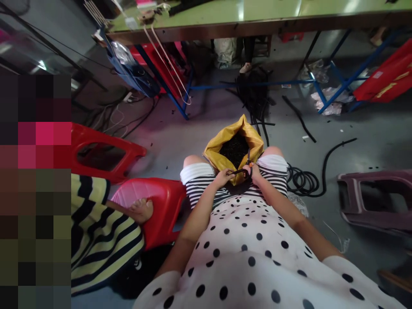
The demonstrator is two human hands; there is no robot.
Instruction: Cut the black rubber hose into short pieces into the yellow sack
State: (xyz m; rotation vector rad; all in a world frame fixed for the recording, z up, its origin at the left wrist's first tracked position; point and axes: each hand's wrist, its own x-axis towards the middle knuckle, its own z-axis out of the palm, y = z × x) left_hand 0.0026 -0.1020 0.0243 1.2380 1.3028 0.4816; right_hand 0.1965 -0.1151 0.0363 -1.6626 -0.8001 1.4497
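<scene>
Between my knees a yellow sack (215,148) stands with its mouth spread, and a heap of small black pieces (234,152) lies inside. My left hand (222,177) is closed, pinching a thin black strip (237,171) over the sack's near edge. My right hand (255,172) is wrapped round what looks like scissors (249,158), dark blades pointing away from me over the sack and a bit of orange at the handle. The strip runs across to the right hand, where a dark loop shows; whether the blades touch it I cannot tell.
A coil of black tubing (302,180) lies right of my knee. More black lengths (254,92) are heaped under the green-topped table (267,15). Red stools (161,193) and a seated person's striped clothing (106,231) are at left, a purplish stool (376,178) at right.
</scene>
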